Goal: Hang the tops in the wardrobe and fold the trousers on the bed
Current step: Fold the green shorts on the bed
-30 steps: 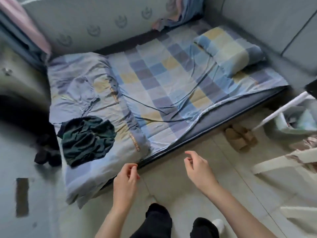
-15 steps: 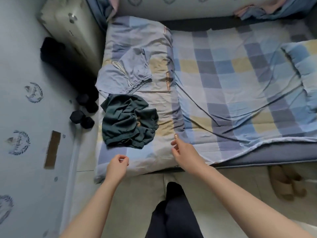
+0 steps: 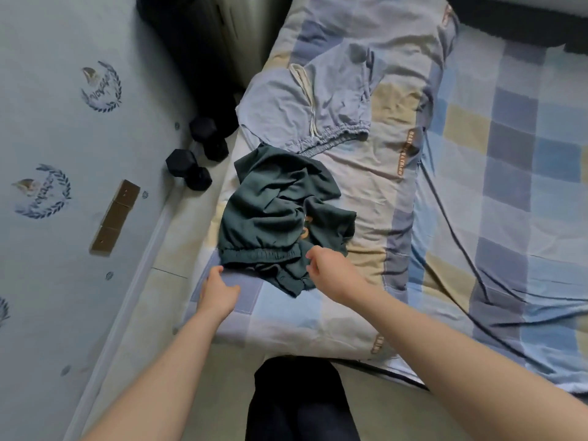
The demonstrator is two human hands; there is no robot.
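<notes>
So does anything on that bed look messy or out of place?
Yes. The dark green trousers lie crumpled in a heap near the bed's edge, and the pale blue trousers beyond them are spread out unfolded. Two black dumbbells sit loose on the floor beside the bed. Nothing looks torn or spilled.

The right hand's fingers (image 3: 313, 254) curl out of sight over the green trousers (image 3: 273, 218).

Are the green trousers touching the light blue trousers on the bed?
Touching. In the head view the top edge of the green trousers lies on the waistband of the light blue trousers, with no bedding showing between them there.
</notes>
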